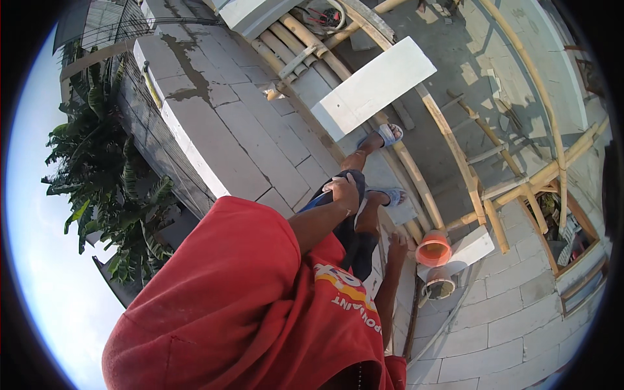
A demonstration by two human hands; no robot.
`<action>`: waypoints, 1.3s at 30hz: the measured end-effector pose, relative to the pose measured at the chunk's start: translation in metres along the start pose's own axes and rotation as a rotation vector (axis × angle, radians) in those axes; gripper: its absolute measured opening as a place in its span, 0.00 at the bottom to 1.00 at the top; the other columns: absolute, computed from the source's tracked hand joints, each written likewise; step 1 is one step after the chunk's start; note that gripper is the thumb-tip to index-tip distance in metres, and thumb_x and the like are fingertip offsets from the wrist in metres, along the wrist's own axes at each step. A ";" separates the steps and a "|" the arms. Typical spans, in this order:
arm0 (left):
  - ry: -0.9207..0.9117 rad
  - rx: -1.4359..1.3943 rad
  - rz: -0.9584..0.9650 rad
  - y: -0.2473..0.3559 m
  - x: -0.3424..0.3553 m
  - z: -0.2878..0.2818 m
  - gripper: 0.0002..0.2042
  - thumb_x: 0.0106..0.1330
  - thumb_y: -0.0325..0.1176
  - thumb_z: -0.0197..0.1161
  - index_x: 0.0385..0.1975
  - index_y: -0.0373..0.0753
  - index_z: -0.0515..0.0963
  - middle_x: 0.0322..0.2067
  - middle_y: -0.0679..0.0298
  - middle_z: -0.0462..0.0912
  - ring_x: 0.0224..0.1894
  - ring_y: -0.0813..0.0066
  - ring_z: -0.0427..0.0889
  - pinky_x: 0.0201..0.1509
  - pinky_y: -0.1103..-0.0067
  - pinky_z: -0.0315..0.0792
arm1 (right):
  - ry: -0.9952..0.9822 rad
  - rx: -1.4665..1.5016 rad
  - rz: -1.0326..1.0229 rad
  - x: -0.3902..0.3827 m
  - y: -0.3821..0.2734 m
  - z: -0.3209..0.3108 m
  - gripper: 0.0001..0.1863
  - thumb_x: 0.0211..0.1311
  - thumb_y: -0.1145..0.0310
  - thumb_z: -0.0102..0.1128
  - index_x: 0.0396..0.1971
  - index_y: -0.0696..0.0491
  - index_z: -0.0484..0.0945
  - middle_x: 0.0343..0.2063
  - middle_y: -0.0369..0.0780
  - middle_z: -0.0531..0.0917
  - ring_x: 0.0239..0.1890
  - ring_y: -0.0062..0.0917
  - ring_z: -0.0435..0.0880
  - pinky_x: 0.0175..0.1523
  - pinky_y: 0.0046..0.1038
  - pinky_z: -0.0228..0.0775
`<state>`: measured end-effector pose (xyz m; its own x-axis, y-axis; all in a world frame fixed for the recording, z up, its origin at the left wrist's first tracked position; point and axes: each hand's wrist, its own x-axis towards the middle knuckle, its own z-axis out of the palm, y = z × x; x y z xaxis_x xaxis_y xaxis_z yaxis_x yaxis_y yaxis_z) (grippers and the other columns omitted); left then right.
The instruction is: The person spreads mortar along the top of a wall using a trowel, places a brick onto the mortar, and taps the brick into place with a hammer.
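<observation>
My left hand (344, 188) is closed against the dark shorts (356, 227) at my thigh, its fingers bent into the cloth. Lower and to the right, my right hand (396, 248) hangs with fingers apart and nothing visible in it. Just right of that hand stands an orange bucket (433, 250), with a grey-rimmed bucket (439, 288) below it. A large white lightweight block (374, 88) lies across the bamboo poles beyond my sandalled feet (389, 135). Another white block (469, 251) sits beside the buckets.
A block wall (253, 136) with a wet mortar streak runs along the left. Bamboo scaffold poles (416, 175) frame a drop to the grey floor (416, 123) on the right. A wooden window frame (559, 227) is set in the right wall. Leafy plants (104, 162) grow outside.
</observation>
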<state>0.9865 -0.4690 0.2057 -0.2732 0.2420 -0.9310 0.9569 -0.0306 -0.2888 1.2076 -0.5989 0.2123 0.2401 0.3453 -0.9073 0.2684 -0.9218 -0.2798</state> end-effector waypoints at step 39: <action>0.216 0.203 0.214 -0.004 0.043 -0.008 0.47 0.59 0.51 0.71 0.70 0.31 0.54 0.60 0.37 0.66 0.42 0.41 0.86 0.40 0.58 0.84 | 0.059 0.204 -0.022 0.134 -0.078 0.123 0.24 0.66 0.56 0.56 0.49 0.62 0.77 0.44 0.56 0.83 0.50 0.49 0.82 0.56 0.42 0.72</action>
<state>0.9716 -0.4504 0.1688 -0.0207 0.4074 -0.9130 0.9454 -0.2892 -0.1505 1.1036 -0.5024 0.0743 0.2921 0.3696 -0.8821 0.0814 -0.9286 -0.3621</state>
